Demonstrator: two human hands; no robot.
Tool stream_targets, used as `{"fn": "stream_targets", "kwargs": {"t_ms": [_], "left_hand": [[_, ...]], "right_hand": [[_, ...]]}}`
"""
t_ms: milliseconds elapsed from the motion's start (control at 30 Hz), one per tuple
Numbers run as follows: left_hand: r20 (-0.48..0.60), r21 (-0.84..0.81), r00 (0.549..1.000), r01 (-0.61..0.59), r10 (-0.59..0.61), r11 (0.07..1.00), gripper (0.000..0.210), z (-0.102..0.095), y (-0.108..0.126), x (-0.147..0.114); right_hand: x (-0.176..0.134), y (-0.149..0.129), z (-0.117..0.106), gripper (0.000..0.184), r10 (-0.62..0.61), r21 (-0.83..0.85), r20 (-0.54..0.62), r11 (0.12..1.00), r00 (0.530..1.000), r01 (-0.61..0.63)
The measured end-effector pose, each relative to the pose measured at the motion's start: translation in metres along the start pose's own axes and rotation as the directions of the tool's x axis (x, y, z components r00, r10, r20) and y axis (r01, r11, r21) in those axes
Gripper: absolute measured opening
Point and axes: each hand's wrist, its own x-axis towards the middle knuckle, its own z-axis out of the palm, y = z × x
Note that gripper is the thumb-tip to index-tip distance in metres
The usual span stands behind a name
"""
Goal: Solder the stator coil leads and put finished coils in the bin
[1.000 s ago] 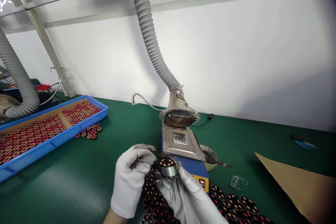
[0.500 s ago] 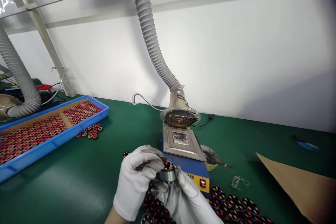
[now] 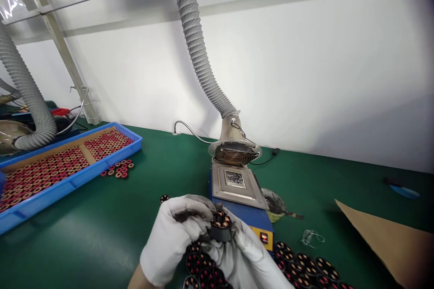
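Both my hands wear white gloves with dark-stained fingertips. Between them, in front of the blue machine, is a motor part: a wound copper core (image 3: pixel 222 219) sitting in a dark metal ring (image 3: pixel 221 234). My right hand (image 3: pixel 249 246) is closed around the ring from the right and below. From the left, my left hand (image 3: pixel 178 232) is closed with its fingertips at the core's edge. Below and between my hands lie several finished-looking dark rings with copper cores (image 3: pixel 203 271), partly covered by the gloves.
A blue soldering machine (image 3: pixel 240 210) with a metal top plate (image 3: pixel 221 183) stands ahead, under an exhaust hood (image 3: pixel 230 131). A long blue tray (image 3: pixel 68 183) of red-and-copper cores is at left, loose cores (image 3: pixel 120 169) beside it. More ringed parts (image 3: pixel 301 266) and brown cardboard (image 3: pixel 386 239) lie right.
The ring with its core has tilted and come slightly lower and to the right. My left hand has shifted a little lower, its fingers still at the core. The view has moved slightly.
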Motion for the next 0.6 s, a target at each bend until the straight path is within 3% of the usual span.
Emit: {"fn": "stream_targets", "kwargs": {"t_ms": [133,200,233,300,367,500,600], "left_hand": [[-0.088,-0.170,0.989,-0.131,0.117,0.977,0.005,-0.007,-0.002,-0.003],[-0.182,-0.154,0.974,-0.161,0.132,0.975,0.004,-0.010,0.002,-0.004],[-0.181,-0.105,0.979,-0.113,0.092,0.988,0.008,-0.010,0.004,-0.003],[-0.086,0.021,0.995,0.045,-0.043,0.999,0.018,-0.008,0.007,-0.002],[0.024,0.088,0.994,0.101,-0.104,0.991,0.021,-0.004,0.008,-0.001],[0.034,0.207,0.988,-0.153,0.149,0.966,0.021,0.002,0.009,-0.005],[0.058,0.324,0.933,-0.355,0.356,0.877,0.019,-0.002,0.010,-0.010]], "right_hand": [[0.002,-0.003,-0.004,0.030,0.027,-0.004,0.035,1.000,0.999,-0.027],[-0.006,-0.006,0.002,0.029,0.026,0.014,0.052,1.000,0.998,-0.027],[-0.010,-0.006,0.005,0.030,0.021,0.022,0.043,1.000,0.999,-0.022],[-0.019,-0.007,0.012,0.034,0.010,0.027,0.014,1.000,1.000,-0.010],[-0.024,-0.007,0.014,0.034,-0.019,0.015,-0.020,1.000,1.000,0.019],[-0.020,-0.004,0.011,0.030,-0.111,-0.006,-0.072,0.994,0.991,0.111],[-0.016,0.000,0.013,0.037,-0.278,-0.057,-0.185,0.960,0.943,0.272]]}}
